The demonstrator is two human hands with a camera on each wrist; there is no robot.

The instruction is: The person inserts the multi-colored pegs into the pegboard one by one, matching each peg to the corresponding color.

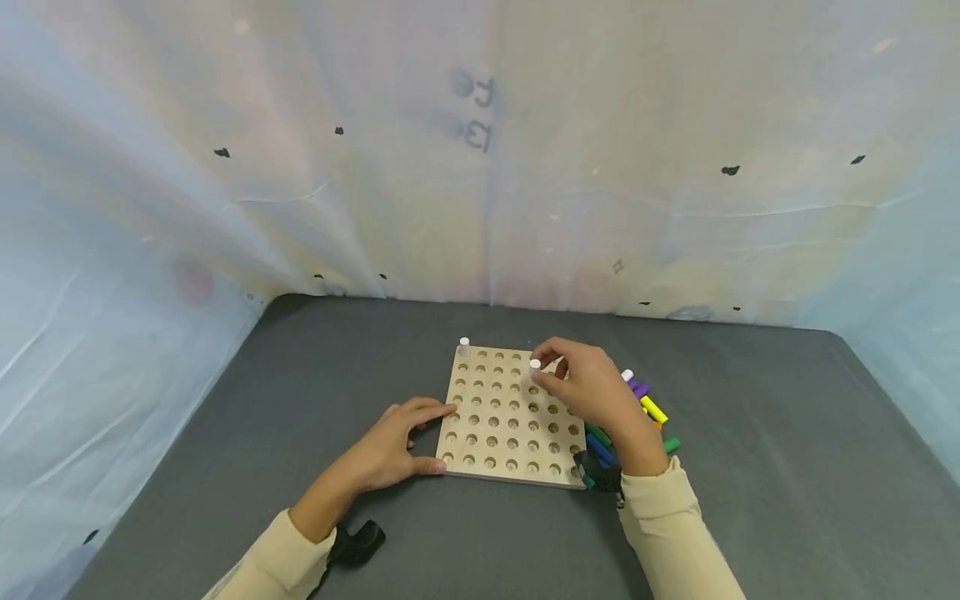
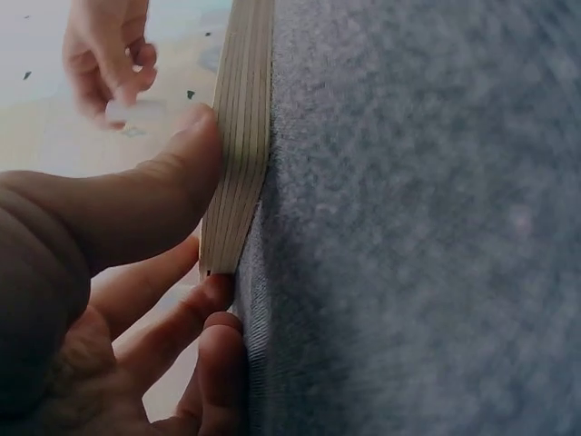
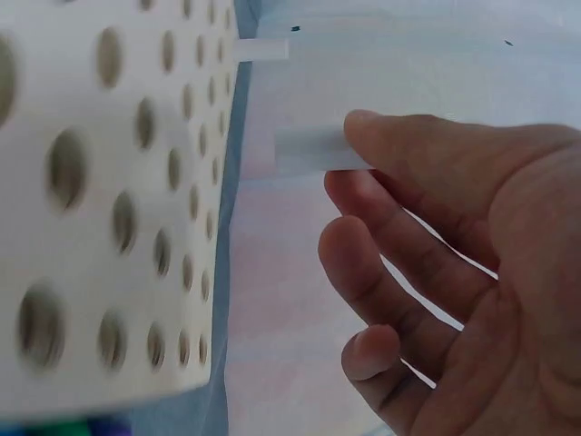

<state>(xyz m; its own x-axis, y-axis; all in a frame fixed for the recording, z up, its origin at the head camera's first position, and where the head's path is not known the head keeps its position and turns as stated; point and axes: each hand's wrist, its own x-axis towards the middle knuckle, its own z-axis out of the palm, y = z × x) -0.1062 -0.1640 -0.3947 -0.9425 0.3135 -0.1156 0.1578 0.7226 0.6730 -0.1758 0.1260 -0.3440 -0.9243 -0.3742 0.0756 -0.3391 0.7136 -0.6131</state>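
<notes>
A square wooden pegboard (image 1: 504, 417) with rows of round holes lies on the grey table. One white peg (image 1: 464, 342) stands in its far left corner hole, seen also as the corner peg (image 3: 263, 50) in the right wrist view. My right hand (image 1: 546, 372) hovers over the board's far right part and pinches a second white peg (image 1: 536, 365) between thumb and fingertips; the held peg (image 3: 310, 150) hangs clear of the board's face (image 3: 109, 209). My left hand (image 1: 429, 438) lies flat beside the board, its thumb (image 2: 145, 204) and straight fingers (image 2: 207, 313) pressed against the board's edge (image 2: 240, 136).
A heap of coloured pegs (image 1: 649, 409), purple, yellow, green and blue, lies on the table right of the board, partly behind my right wrist. Grey tabletop (image 1: 787, 467) spreads all round. A pale plastic sheet (image 1: 480, 167) walls the back and sides.
</notes>
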